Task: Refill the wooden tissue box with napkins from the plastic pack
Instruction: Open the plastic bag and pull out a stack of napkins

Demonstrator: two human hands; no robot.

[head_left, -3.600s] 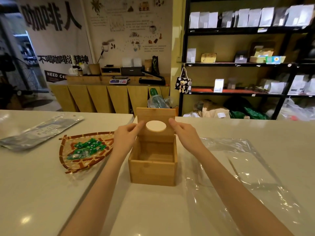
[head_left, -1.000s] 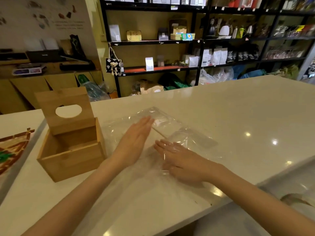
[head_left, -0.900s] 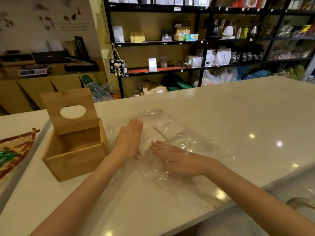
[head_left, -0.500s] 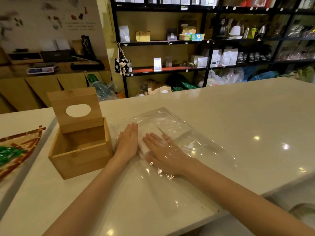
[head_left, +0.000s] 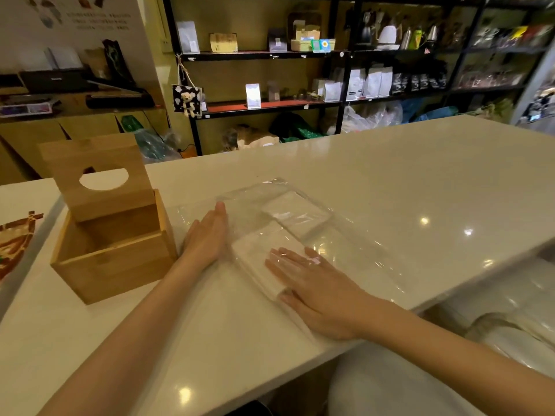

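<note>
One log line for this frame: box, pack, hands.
box: lid up, empty | pack: flat on counter, two napkin stacks inside | left hand: flat beside pack | right hand: inside pack on near stack

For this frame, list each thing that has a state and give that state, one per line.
wooden tissue box: lid up, inside empty.
plastic pack: lying flat on the counter, napkins inside it.
near napkin stack: in the pack, under the right hand.
far napkin stack: in the pack, untouched.
left hand: open, flat at the pack's left edge, holding nothing.
right hand: open, palm down, inside the pack on the near stack.
</note>
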